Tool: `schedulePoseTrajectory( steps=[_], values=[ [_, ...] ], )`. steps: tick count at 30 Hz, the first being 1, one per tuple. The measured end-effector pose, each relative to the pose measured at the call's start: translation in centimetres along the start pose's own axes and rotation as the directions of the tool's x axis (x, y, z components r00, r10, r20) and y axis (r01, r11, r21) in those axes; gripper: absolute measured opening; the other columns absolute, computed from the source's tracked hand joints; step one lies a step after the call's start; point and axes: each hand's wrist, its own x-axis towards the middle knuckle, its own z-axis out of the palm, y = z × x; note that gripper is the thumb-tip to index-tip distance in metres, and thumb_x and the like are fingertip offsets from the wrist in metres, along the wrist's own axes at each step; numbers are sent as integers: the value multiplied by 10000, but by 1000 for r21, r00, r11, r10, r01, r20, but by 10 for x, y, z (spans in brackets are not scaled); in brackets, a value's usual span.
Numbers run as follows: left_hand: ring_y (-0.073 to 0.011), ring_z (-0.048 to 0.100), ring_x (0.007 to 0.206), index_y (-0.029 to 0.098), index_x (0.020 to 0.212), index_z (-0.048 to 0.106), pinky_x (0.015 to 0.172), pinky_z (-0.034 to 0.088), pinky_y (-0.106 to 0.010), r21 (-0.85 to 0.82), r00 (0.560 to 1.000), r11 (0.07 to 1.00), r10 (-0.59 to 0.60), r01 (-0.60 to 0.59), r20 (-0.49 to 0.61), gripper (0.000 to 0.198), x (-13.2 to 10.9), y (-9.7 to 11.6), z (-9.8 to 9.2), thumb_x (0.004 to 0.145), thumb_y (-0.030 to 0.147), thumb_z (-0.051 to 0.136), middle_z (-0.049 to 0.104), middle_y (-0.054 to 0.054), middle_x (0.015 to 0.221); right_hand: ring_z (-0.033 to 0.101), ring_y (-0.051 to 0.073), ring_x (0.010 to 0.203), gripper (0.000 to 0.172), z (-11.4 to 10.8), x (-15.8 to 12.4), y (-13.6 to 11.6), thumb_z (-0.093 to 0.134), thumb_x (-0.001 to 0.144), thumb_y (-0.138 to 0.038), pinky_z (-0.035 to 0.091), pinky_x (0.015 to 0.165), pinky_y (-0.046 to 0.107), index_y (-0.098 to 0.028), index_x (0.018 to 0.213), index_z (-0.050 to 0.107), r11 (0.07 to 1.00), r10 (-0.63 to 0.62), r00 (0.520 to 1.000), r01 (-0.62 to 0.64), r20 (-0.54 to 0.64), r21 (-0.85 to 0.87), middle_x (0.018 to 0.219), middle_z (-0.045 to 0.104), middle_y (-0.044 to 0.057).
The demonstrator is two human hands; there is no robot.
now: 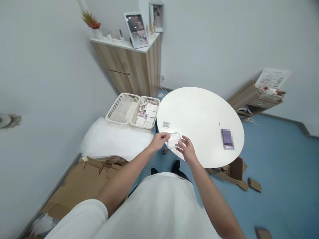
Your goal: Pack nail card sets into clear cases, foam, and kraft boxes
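Observation:
A small clear plastic box (173, 140) is held between my two hands, just over the near left edge of the round white table (196, 109). My left hand (159, 140) pinches its left side between thumb and fingers. On the other side, the fingers of my right hand (186, 148) are bent around the box's right edge. Whether anything lies inside the box I cannot tell. Just beyond the box, a small group of tiny shiny pieces (166, 124) lies on the table.
Left of the table stand a white basket (118, 96) of clear plastic pieces and another basket (156, 100) of printed packets. A blurred purple object (227, 137) lies at the table's right. A wooden cabinet (124, 66) stands behind; cardboard (82, 182) covers the floor at left.

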Motion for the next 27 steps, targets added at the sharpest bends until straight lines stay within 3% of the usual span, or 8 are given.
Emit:
schedulePoseTrajectory(
  steps=[4,7,11,14,16,20,24,27],
  values=[
    [-193,580,847,152,976,655,760,451,-318,57,997,998,11,-15,79,352,18,-6,41,742,400,567,663,-70,922,630,186,857,383,-39,-4,-4,656,647,-389,503,767,376,-230,972,529,997,44,999,-45,11,70,1023,599,60],
    [-194,562,911,169,1012,637,800,436,-327,200,996,979,18,-35,89,349,30,-10,68,777,402,526,625,-83,1003,635,183,852,346,-63,-1,-10,674,631,-356,491,780,368,-220,916,533,994,51,999,-51,0,101,1014,624,62],
    [-177,536,935,201,1148,533,772,442,-311,382,997,924,22,6,-69,402,36,-11,101,804,405,488,533,-92,1088,642,186,806,376,-88,11,-18,698,592,-333,493,758,378,-218,896,508,993,37,998,-31,-54,118,979,647,65],
    [-177,507,977,213,1201,451,764,443,-306,450,974,893,90,14,-208,430,30,-8,125,813,395,478,484,-96,1132,630,174,782,378,-106,21,-20,701,583,-327,494,746,378,-220,872,483,994,21,992,-7,-122,111,941,657,59],
    [-177,514,952,215,1144,489,763,447,-315,477,982,878,119,-35,-148,375,25,-7,142,807,381,491,513,-83,1073,617,163,766,354,-119,27,-19,693,589,-332,493,737,370,-219,842,473,995,13,987,2,-158,96,920,654,54],
    [-176,539,937,222,1125,514,764,471,-322,379,999,924,36,-42,24,361,22,-13,174,797,370,510,525,-81,1082,587,151,777,304,-139,33,-15,671,608,-324,470,762,350,-213,818,482,998,-55,982,59,-180,22,875,625,33],
    [-183,544,985,204,1176,489,788,484,-323,160,997,984,-79,74,24,421,33,-19,196,789,364,529,502,-105,1156,553,156,843,238,-147,32,-14,630,647,-300,457,767,331,-217,840,517,978,-189,967,169,-173,-125,890,579,25],
    [-192,543,1005,201,1142,523,820,470,-331,45,994,994,-103,101,35,397,42,-17,200,782,368,542,536,-96,1156,530,173,931,193,-148,31,-19,582,692,-292,446,783,339,-231,873,562,925,-300,951,272,-71,-264,978,557,42]
  ],
)
